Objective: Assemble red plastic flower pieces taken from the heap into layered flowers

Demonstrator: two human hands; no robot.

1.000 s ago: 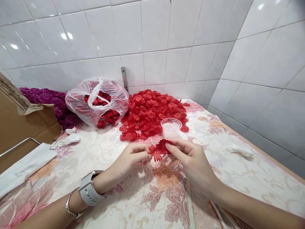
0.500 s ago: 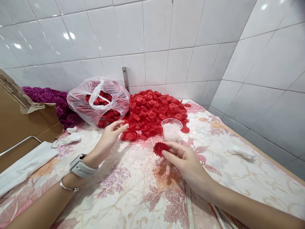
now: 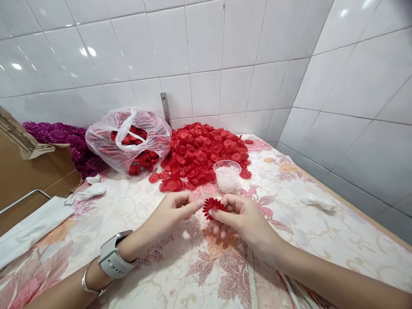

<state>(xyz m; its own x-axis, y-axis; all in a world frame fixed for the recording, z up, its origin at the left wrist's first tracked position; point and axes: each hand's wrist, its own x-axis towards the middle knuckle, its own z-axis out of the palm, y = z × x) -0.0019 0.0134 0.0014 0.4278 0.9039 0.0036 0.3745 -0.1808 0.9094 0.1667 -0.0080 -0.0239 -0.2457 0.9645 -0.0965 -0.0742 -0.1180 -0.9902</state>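
My right hand (image 3: pixel 240 216) pinches a dark red artificial flower head (image 3: pixel 213 207) between thumb and fingers, the petals fanned out toward the left. Just beside the flower is my left hand (image 3: pixel 180 207), thumb and index finger brought together; whatever they hold, if anything, is too small or hidden to make out. Behind both hands lies a big pile of red flower heads (image 3: pixel 206 150). A clear plastic cup (image 3: pixel 227 177) with whitish contents stands right behind my right hand, at the front of the pile.
Left of the pile sits a translucent plastic bag (image 3: pixel 106 137) of red flowers. Purple flowers (image 3: pixel 61 135) and a cardboard box (image 3: pixel 41 176) are farther left. Crumpled white tissue (image 3: pixel 90 191) lies near the box, another white piece (image 3: pixel 318 201) at right. Tiled walls (image 3: pixel 206 43) bound the table.
My left hand has moved from the pile's edge rightward and toward me, close to the flower. My right hand still holds the flower, turned slightly. The view has shifted a little.
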